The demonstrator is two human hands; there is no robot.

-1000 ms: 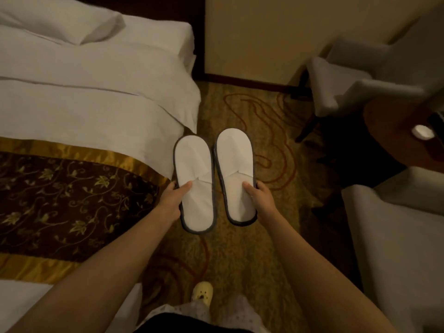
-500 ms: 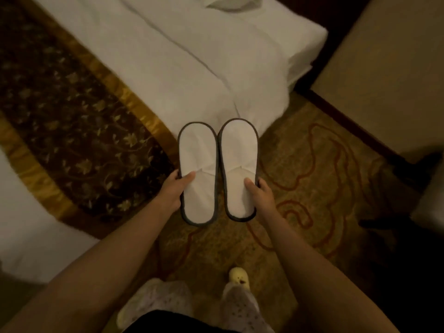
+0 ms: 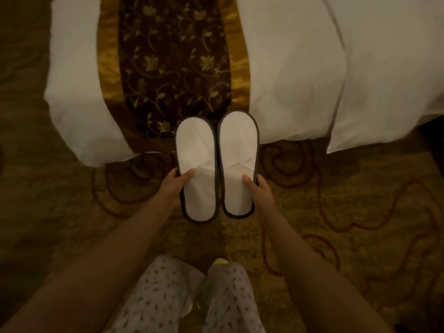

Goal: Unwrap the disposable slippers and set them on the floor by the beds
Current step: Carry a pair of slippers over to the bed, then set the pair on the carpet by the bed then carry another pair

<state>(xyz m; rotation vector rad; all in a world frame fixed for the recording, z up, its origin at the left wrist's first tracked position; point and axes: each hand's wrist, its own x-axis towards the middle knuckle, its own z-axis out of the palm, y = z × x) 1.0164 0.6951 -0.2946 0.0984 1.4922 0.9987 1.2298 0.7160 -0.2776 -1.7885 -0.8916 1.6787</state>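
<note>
From the head camera, the left hand (image 3: 173, 186) grips a flat white dark-edged disposable slipper (image 3: 196, 169) and the right hand (image 3: 260, 192) its unmarked twin (image 3: 237, 164), side by side above the patterned gold carpet (image 3: 360, 212) before the white bed (image 3: 300, 80) with its brown floral runner (image 3: 173, 63).

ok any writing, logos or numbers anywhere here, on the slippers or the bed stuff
None can be read.
Left slipper, held in the left hand: plain white, no print.
Right slipper, held in the right hand: plain white, no print.
Bed runner: leaf and vine pattern only, no words.
Carpet: swirl pattern only.
</note>
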